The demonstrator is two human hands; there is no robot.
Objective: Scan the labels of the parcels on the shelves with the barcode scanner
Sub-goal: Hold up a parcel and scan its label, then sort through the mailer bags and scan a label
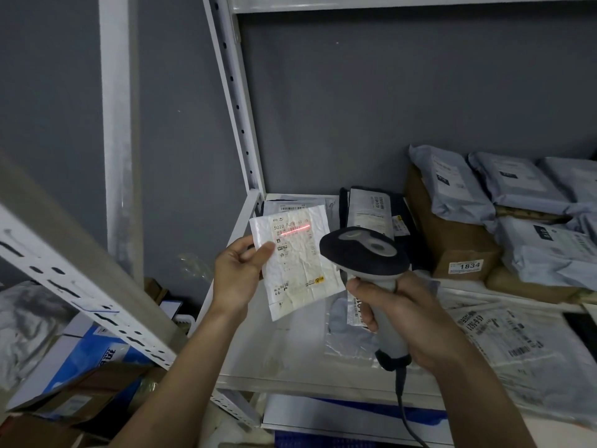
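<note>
Just above the front left corner of the shelf (pixel 245 360), you've got the white padded mailer (pixel 295 260) lifted and tilted toward you, and the red scan line (pixel 293 231) is landing right across the top of its crumpled label, over the barcode strip. Your left hand (pixel 237 279) pinches the mailer's left edge, thumb on the front, fingers closed behind it. Your right hand (pixel 403 315) is wrapped tight round the grip of the barcode scanner (pixel 363 250), head aimed up at the label, cable trailing down off the bottom of the view. So this parcel is mid-scan, by the look of it; whether the read has registered, you can't tell from here.

On the label you can read "5020" at the head of a longer number that blurs out, and something like "4-6" low down, beside a small yellow logo.

Plenty looks left. Behind the mailer lie a flat envelope (pixel 292 206) showing a barcode and a dark bag (pixel 371 211) with a white label. To the right, a brown carton (pixel 452 240) wears a sticker reading "1834", grey poly bags (pixel 458 185) stacked on and around it. A clear-wrapped parcel (pixel 517 344) sits near your right wrist, its print upside down and unreadable for sure.
</note>
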